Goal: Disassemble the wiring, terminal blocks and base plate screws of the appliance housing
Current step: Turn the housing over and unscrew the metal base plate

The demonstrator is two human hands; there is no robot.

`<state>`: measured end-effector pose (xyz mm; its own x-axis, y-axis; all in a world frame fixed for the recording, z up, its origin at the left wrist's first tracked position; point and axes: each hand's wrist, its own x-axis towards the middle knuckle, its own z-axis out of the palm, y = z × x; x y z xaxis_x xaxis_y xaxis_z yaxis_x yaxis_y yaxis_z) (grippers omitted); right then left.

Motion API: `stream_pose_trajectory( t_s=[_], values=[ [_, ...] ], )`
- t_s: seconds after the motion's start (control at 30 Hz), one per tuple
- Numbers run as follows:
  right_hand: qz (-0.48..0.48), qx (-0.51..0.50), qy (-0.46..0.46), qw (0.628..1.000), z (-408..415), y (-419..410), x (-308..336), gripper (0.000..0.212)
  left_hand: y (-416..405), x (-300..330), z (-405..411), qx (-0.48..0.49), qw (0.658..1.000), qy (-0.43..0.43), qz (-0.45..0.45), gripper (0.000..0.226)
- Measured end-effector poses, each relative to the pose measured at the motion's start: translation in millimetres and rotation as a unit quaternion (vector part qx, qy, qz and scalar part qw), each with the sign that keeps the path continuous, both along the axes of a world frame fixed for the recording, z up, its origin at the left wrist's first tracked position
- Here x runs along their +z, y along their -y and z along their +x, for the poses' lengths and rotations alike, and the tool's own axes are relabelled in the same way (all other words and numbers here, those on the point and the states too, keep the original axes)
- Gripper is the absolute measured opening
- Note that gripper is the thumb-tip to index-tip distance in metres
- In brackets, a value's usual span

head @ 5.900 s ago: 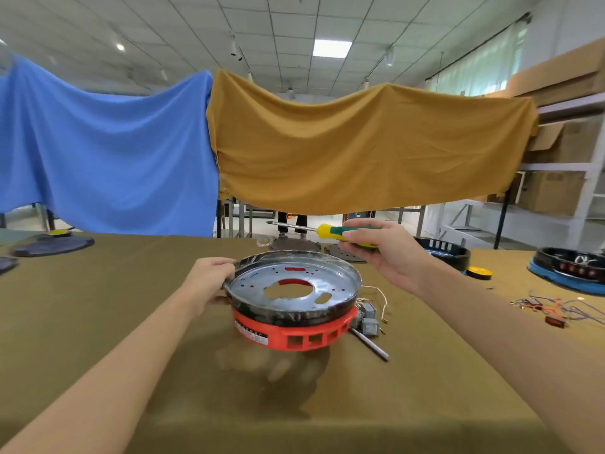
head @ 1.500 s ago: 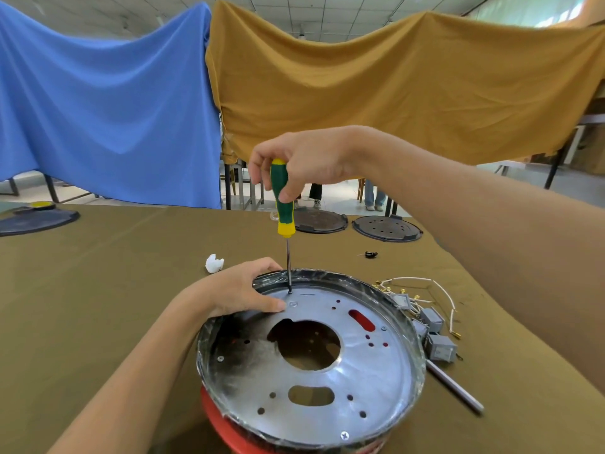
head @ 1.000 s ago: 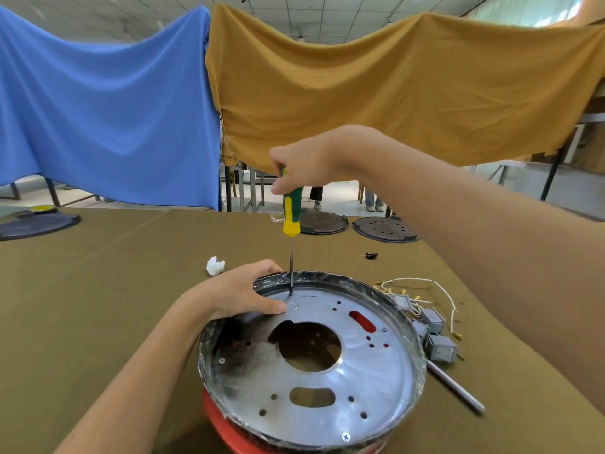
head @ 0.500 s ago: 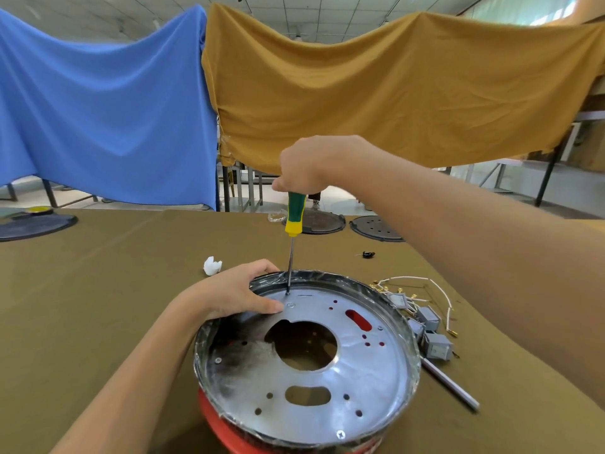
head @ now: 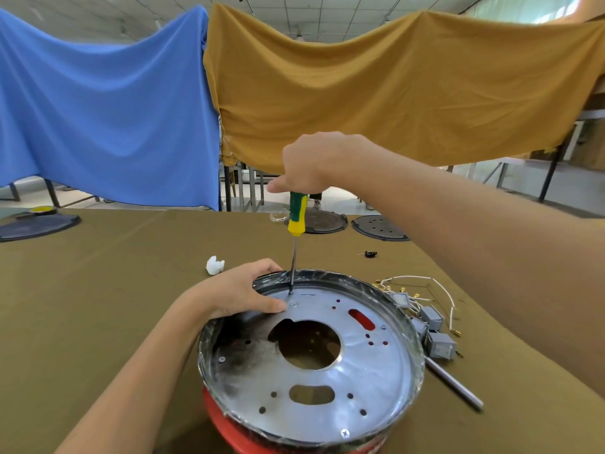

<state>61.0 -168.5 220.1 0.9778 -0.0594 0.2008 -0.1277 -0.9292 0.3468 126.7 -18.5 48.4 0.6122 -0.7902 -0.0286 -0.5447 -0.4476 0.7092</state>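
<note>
the round silver metal base plate (head: 370,365) sits in the red plastic appliance housing (head: 229,430) at the near edge of the olive-green cloth-covered table (head: 114,290). thin stamped sheet, it looks stiff, light and slick, with a rim that may be sharp, so it is best steadied at the edge. the left hand (head: 239,291) rests there, thumb on the plate and fingers curled over the far rim. the right hand (head: 314,165) is wrapped tight around the top of the green and yellow screwdriver (head: 297,217), held upright with its tip on a small screw (head: 290,293) by the far rim. another screw (head: 344,432) remains at the near rim. grey terminal blocks (head: 440,345) with white wires (head: 425,283) lie loose just right of the housing, beside a grey rod (head: 455,383); nothing blocks the driver.
</note>
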Motion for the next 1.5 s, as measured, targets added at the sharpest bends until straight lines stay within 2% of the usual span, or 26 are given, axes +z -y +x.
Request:
stream_pose_trajectory(
  t_s=[0.07,0.17,0.2,0.27,0.33,0.37,0.43,0.47,0.5,0.57,0.63,0.67,0.7,0.83,0.87,0.93,1.0,1.03,1.13,1.2,1.27,1.3,1.37,1.5],
  values=[
    [0.048,0.045,-0.039,0.997,1.1,0.7,3.9,0.041,-0.1,-0.2,0.1,-0.003,1.000,-0.009,-0.002,0.041],
    [0.243,0.102,-0.121,0.957,-4.9,3.9,14.4,0.012,-0.9,-0.7,0.0,-0.009,1.000,-0.011,-0.007,0.040],
    [0.297,0.110,-0.134,0.939,-8.0,3.8,16.2,0.011,-0.8,-0.8,0.1,-0.008,1.000,-0.009,-0.006,0.041],
    [0.341,0.112,-0.133,0.924,-8.0,4.7,15.9,0.014,-1.1,-0.9,1.1,-0.007,1.000,-0.006,-0.005,0.040],
    [0.322,0.083,-0.116,0.936,-7.4,3.9,13.3,0.013,-0.7,-1.1,2.1,-0.007,1.000,-0.001,0.000,0.040],
    [0.282,0.047,-0.114,0.951,-7.5,2.1,12.1,0.025,-0.6,-1.6,2.2,-0.006,1.000,0.003,0.003,0.040],
    [0.112,-0.036,-0.086,0.989,-8.2,-1.2,10.2,0.054,-0.9,-1.4,1.6,-0.004,1.000,0.008,0.008,0.039],
    [0.033,-0.051,-0.055,0.997,-6.9,-1.9,8.7,0.059,-0.9,-0.7,1.5,-0.003,1.000,0.008,0.008,0.038],
    [-0.002,-0.038,-0.032,0.999,-4.0,-1.3,6.8,0.059,-0.8,-0.3,1.7,-0.003,1.000,0.007,0.008,0.038],
    [0.046,0.021,-0.059,0.997,-0.2,0.8,8.4,0.041,-0.3,-0.6,2.0,-0.002,1.000,0.002,0.007,0.038],
    [0.171,0.068,-0.114,0.976,-4.7,1.3,16.0,0.014,-0.2,-0.5,1.8,-0.002,1.000,0.002,0.006,0.039],
    [0.219,0.084,-0.134,0.963,-8.0,1.0,19.4,0.012,-0.7,-0.2,1.4,-0.003,1.000,0.003,0.006,0.040],
    [0.234,0.096,-0.143,0.957,-10.2,-0.3,20.8,0.021,-0.9,0.0,1.2,-0.004,1.000,0.002,0.005,0.040],
    [0.232,0.083,-0.127,0.961,-10.9,-7.9,15.2,0.026,-1.4,0.9,0.0,-0.008,1.000,-0.001,0.002,0.041],
    [0.213,0.053,-0.130,0.967,-11.8,-9.6,13.7,0.035,-1.5,1.1,-0.3,-0.007,1.000,0.001,0.004,0.041],
    [0.091,-0.014,-0.101,0.991,-12.8,-13.6,10.4,0.056,-1.4,1.2,-0.5,-0.003,1.000,0.013,0.013,0.041],
    [-0.031,-0.040,-0.040,0.998,-10.5,-14.9,7.4,0.062,-1.2,1.1,-0.6,0.001,1.000,0.011,0.014,0.041],
    [-0.041,-0.028,-0.028,0.998,-8.8,-13.6,6.1,0.059,-1.2,1.3,-0.5,0.001,1.000,0.007,0.014,0.041],
    [0.058,0.036,-0.078,0.995,-5.2,-4.5,11.4,0.034,-1.5,1.8,-0.8,-0.002,1.000,0.006,0.016,0.042],
    [0.228,0.090,-0.125,0.961,-11.1,0.6,17.1,0.012,-1.5,1.9,-1.0,-0.004,1.000,0.010,0.014,0.042],
    [0.343,0.123,-0.162,0.917,-16.1,0.9,18.7,0.026,-1.0,2.1,-0.5,-0.005,1.000,0.015,0.014,0.043],
    [0.349,0.119,-0.152,0.917,-15.6,1.1,17.2,0.028,-1.1,2.1,-0.3,-0.005,1.000,0.016,0.015,0.043],
    [0.280,0.078,-0.127,0.948,-12.3,-0.8,15.1,0.027,-1.3,2.6,-1.1,-0.004,1.000,0.012,0.016,0.041],
    [0.070,-0.063,-0.078,0.992,-12.1,-7.8,12.9,0.064,-1.2,2.8,-1.9,0.001,0.999,0.027,0.020,0.042]
  ],
)
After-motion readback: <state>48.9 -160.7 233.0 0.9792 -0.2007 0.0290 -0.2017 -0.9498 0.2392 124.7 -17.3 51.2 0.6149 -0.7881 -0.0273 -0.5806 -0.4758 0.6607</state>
